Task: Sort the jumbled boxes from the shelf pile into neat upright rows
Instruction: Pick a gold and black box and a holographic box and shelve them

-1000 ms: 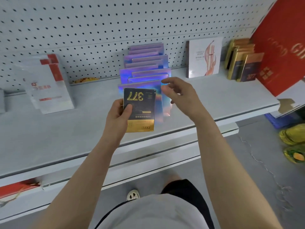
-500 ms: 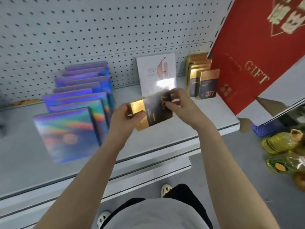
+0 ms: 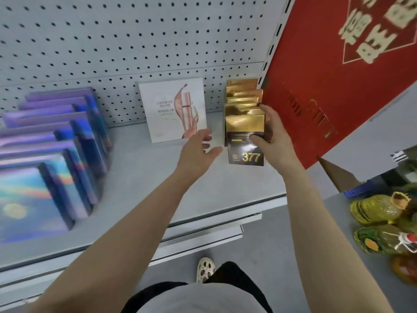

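shelf edge near; right hand grips black-gold box (front of row).

You've got bright, even light; holographic boxes at 9 o'clock smear w/ blur, edges bow.

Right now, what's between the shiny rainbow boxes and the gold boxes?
A white box standing against the pegboard, and the open left hand nearer the front, in the head view.
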A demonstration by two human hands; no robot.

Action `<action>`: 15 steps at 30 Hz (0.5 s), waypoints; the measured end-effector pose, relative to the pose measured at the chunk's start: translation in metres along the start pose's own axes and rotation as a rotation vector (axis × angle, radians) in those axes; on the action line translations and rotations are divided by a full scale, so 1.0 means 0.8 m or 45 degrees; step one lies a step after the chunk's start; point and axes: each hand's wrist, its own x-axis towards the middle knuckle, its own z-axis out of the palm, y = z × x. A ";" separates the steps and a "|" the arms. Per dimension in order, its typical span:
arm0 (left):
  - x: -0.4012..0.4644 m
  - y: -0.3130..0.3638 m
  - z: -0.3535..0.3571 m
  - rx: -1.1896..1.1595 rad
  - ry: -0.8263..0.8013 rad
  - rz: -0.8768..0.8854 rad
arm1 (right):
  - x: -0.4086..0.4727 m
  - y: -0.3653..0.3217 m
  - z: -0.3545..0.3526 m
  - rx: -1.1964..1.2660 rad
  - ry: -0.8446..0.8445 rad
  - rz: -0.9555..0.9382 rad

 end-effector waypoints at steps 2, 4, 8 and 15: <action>0.010 -0.006 0.021 0.074 -0.058 -0.045 | 0.018 0.014 -0.004 0.051 -0.033 0.008; 0.021 -0.009 0.039 0.143 -0.088 -0.081 | 0.036 0.023 -0.005 0.013 -0.059 0.034; 0.040 -0.011 0.063 0.223 -0.127 -0.130 | 0.059 0.034 -0.003 -0.427 0.015 -0.135; 0.047 -0.014 0.079 0.239 -0.117 -0.098 | 0.065 0.041 -0.003 -0.621 0.032 -0.309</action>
